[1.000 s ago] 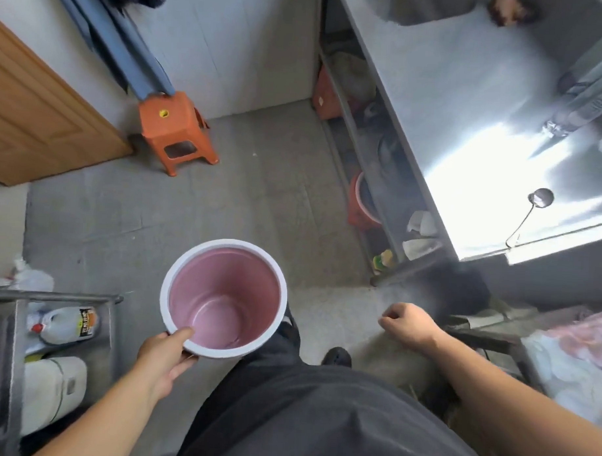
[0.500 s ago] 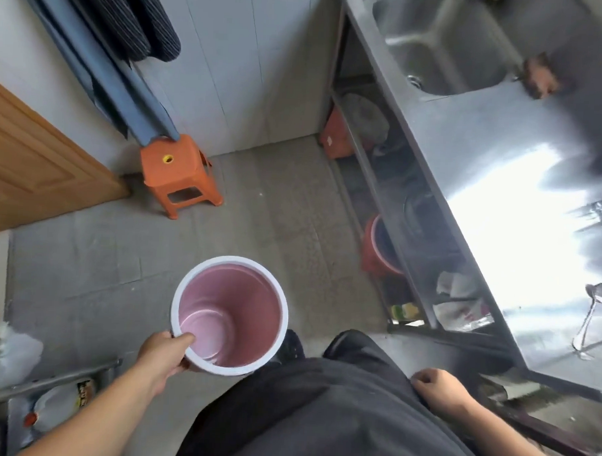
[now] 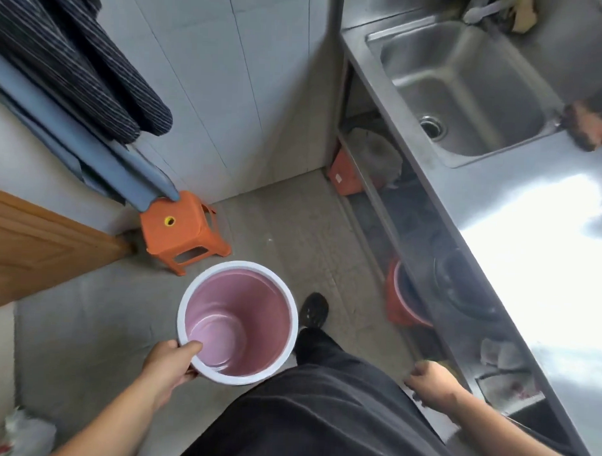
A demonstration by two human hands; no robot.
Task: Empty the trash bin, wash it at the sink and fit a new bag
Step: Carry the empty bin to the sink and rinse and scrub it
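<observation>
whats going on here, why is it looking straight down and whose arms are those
There is no machine here. The picture comes from a camera worn on a person's head, looking forward and down, so the arms are that person's own. The left hand carries a pink bin by its white rim, thumb inside; the bin looks empty, with no bag. The right hand hangs loosely curled and holds nothing. Ahead on the right is a steel counter with a sink. An orange stool stands on the floor by the wall.
</observation>
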